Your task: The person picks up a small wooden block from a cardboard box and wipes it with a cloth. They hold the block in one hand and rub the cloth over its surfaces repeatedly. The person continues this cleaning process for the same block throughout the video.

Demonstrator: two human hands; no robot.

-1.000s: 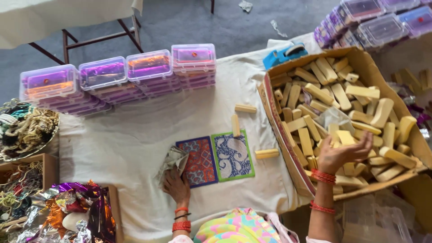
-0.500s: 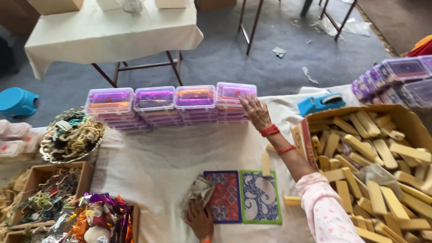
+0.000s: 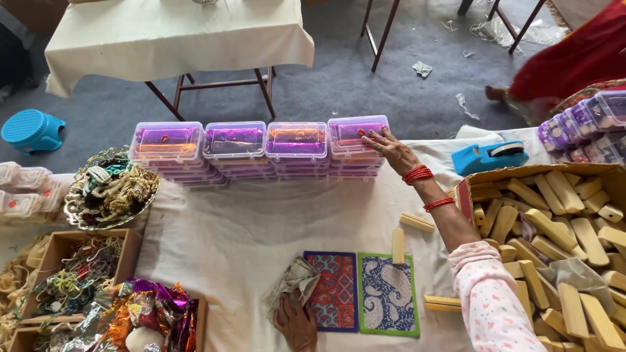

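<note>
Right hand (image 3: 390, 147) touching plastic box (image 3: 357, 132), left hand (image 3: 295, 321) on cloth (image 3: 293, 281)

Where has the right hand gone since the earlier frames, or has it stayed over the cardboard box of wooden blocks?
Yes, it moved. The right hand left the cardboard box and reached away across the cloth to the rightmost stack of clear plastic boxes, fingers resting on its top lid.

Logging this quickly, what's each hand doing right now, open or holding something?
Left hand: closed on a crumpled cloth.
Right hand: open, fingers resting on the rightmost clear plastic box, holding nothing.
</note>
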